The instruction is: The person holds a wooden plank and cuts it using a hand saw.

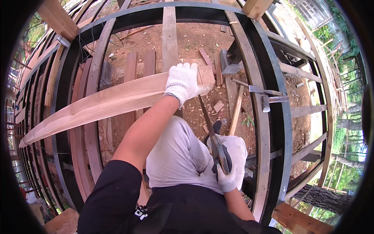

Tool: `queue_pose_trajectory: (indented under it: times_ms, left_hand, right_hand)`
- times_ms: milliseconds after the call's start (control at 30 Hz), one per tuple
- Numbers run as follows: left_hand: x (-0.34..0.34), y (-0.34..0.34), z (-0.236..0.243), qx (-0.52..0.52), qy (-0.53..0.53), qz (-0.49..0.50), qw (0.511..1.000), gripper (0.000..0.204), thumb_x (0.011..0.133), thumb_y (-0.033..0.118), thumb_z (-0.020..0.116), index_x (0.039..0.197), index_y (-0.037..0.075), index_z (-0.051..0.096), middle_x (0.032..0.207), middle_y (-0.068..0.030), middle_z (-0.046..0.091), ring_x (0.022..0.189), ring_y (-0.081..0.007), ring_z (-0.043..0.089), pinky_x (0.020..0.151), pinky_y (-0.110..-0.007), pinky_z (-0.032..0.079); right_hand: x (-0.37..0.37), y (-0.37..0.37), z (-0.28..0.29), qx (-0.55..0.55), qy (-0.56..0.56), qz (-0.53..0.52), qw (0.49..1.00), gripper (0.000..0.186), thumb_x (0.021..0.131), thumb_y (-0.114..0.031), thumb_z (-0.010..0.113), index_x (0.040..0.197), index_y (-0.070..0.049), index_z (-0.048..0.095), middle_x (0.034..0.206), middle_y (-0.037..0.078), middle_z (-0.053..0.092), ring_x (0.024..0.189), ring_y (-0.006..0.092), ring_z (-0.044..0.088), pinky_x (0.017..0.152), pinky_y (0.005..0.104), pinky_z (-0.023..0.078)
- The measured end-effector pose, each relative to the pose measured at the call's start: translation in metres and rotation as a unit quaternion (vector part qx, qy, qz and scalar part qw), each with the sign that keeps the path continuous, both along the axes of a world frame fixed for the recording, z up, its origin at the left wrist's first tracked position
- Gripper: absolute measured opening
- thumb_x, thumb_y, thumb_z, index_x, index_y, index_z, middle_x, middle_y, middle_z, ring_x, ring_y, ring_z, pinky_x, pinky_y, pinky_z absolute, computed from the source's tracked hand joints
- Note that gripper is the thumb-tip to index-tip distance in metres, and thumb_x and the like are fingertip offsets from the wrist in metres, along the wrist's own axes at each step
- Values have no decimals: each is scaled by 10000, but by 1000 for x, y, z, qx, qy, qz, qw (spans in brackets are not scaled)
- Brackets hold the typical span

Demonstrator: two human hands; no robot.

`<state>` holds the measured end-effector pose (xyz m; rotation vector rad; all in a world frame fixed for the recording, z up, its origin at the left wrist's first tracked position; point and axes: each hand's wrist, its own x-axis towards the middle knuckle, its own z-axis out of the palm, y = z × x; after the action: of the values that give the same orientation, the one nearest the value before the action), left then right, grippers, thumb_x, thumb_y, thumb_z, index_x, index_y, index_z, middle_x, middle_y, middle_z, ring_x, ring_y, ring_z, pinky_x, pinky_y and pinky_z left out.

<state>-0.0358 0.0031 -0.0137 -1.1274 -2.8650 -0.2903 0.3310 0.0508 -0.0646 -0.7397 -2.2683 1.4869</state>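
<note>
A long, pale, curved timber (117, 93) lies across the frame in front of me, tapering to a point at the far left. My left hand (183, 82), in a white knitted glove, holds it down near its blocky right end, fingers over the far edge. My right hand (226, 179), also gloved, is closed around the dark handle of a handsaw (212, 134). The saw's narrow blade slants up and forward, its tip at the timber's near edge just right of my left hand. Whether the teeth are in the wood, I cannot tell.
A hatchet-like tool (266, 102) rests on the dark beam (277, 128) to the right. Planks (169, 39) bridge the frame. Below, wood chips (218, 106) and offcuts litter the dirt, and a thin wooden stick (236, 111) leans near my knee. Posts (58, 19) rise at the far corners.
</note>
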Motion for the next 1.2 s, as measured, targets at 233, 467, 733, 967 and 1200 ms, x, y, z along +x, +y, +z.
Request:
queue_pose_trajectory:
  times_ms: [233, 467, 733, 967, 1200]
  left_hand:
    - [8, 20, 6, -1, -8, -16, 1000, 739, 755, 617, 762, 1211, 54, 616, 1099, -158, 665, 1059, -325, 646, 916, -450, 495]
    - [-7, 1, -1, -10, -14, -10, 1000, 755, 762, 642, 741, 1212, 49, 614, 1095, -166, 664, 1043, -322, 650, 899, -442, 503]
    - [5, 15, 10, -1, -12, -5, 1000, 758, 740, 650, 755, 1195, 58, 627, 1064, -164, 669, 1015, -325, 654, 899, -449, 498]
    - [1, 3, 5, 9, -9, 6, 1000, 872, 713, 719, 733, 1256, 46, 623, 1128, -169, 663, 1094, -322, 631, 955, -433, 483]
    - [-2, -27, 7, 15, -15, -28, 999, 919, 676, 632, 771, 1374, 77, 547, 1166, -175, 647, 1119, -336, 617, 977, -445, 470]
  right_hand:
    - [-134, 48, -85, 89, 80, 2, 993, 633, 829, -106, 705, 1422, 27, 526, 1232, 229, 686, 1143, 327, 685, 999, 389, 510]
    - [-74, 17, -36, -8, -4, 18, 1000, 635, 817, -61, 683, 1422, 46, 524, 1321, 230, 656, 1267, 286, 631, 1072, 389, 473]
    - [-96, 41, -62, 54, -30, 38, 997, 659, 804, -101, 695, 1424, 39, 523, 1264, 248, 674, 1177, 351, 675, 1002, 402, 523]
    - [-173, 32, -70, -60, 90, -2, 994, 556, 852, -26, 684, 1387, -1, 537, 1213, 137, 676, 1097, 194, 661, 941, 318, 530]
    - [-170, 27, -72, -101, 94, -58, 989, 240, 864, -31, 751, 1052, -25, 602, 877, 41, 674, 756, 109, 626, 704, 282, 537]
